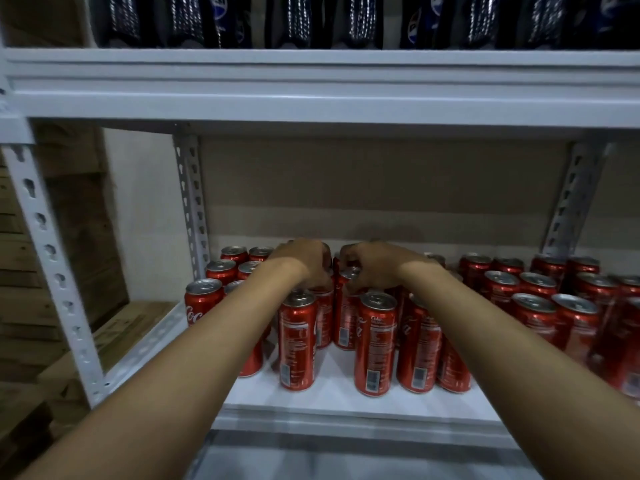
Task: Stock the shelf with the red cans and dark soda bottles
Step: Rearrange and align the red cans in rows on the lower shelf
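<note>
- I am reaching both arms into the white shelf (pixel 346 386), where lots of red cans (pixel 375 344) are standing up in rows.
- My left hand (pixel 304 263) is curling down over the top of a can in the middle rows, and my fingers are bending around it (I think I am holding it by the rim, but my hand is hiding most of it).
- My right hand (pixel 372 266) is doing the same on the can just beside it, with my fingers pinching near its silver top (pixel 350 271).
- The dark soda bottles (pixel 301 22) are standing on the shelf above, well apart from my hands.
- I am guessing the cans are full, so they are feeling a bit heavy and hard, and smooth enough to slip.
- Taking one by the top rim or around its side is looking best to me, because the cans are standing so close that a bump could knock others over.
</note>
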